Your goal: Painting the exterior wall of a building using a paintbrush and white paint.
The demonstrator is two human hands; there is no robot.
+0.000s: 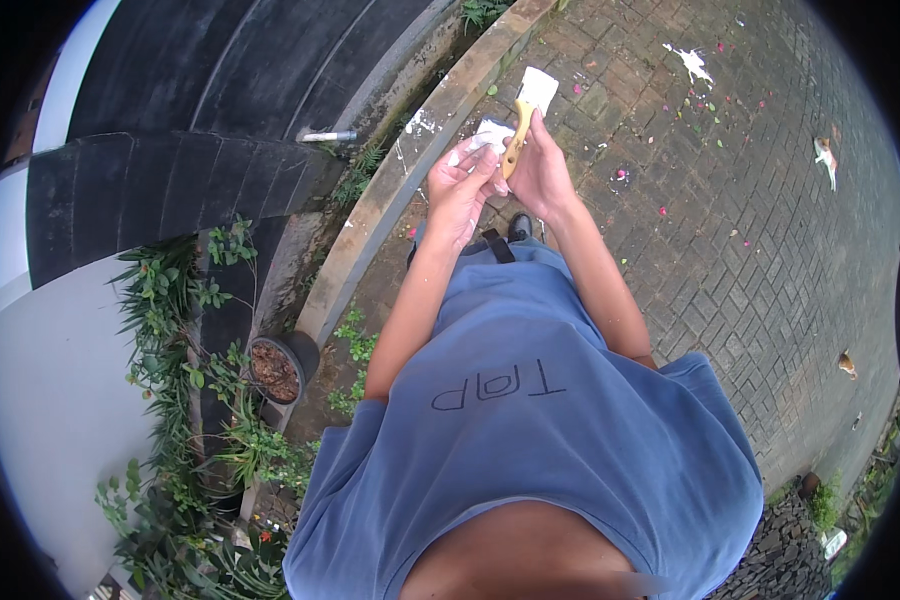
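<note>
A paintbrush with a yellow wooden handle is held upright in my right hand. Its broad bristle end, pointing away from me, is coated in white paint. My left hand is closed beside the handle, with white paint smeared on its fingers and wrist. Between those fingers is a white, paint-covered piece; its kind cannot be made out. Both hands are close together in front of my body, above the paving.
A low concrete kerb with white spatters runs along the left. Brick paving carries a white paint splash and scattered petals. Two cats, one white and orange, one brownish, are at right. A potted plant stands left.
</note>
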